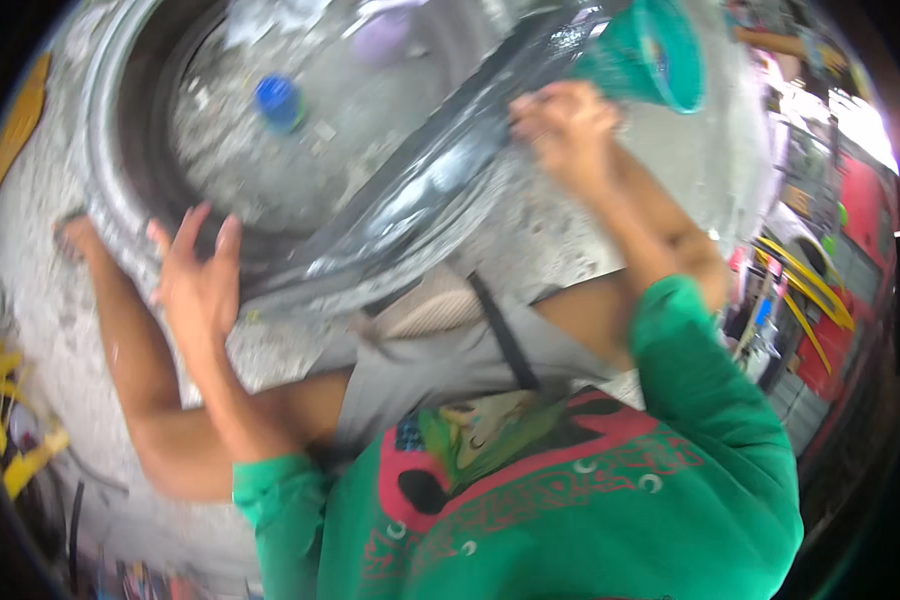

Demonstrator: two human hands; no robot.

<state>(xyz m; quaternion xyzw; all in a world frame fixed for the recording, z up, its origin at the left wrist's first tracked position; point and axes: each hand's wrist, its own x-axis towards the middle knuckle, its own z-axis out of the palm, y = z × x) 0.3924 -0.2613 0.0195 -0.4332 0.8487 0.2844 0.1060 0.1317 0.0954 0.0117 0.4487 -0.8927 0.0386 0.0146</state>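
Note:
A large round grey ring (98,150), which looks like a tyre, lies on the ground between my legs. Across its near right side runs a shiny black strip (410,205), perhaps flattened inner tube. My left hand (198,285) rests at the ring's near left edge, fingers spread, holding nothing. Over the far right part of the strip, my right hand (567,125) has its fingers curled together; motion blur hides what is in them. A teal green cup-shaped container (660,60) lies tilted right beside that hand.
Inside the ring sit a small blue-capped container (279,100), a purple rounded thing (382,38) and pale scraps (270,18). Tools and clutter with yellow cable (805,280) and red boxes (850,300) stand at the right. Yellow pieces (35,460) lie at the left.

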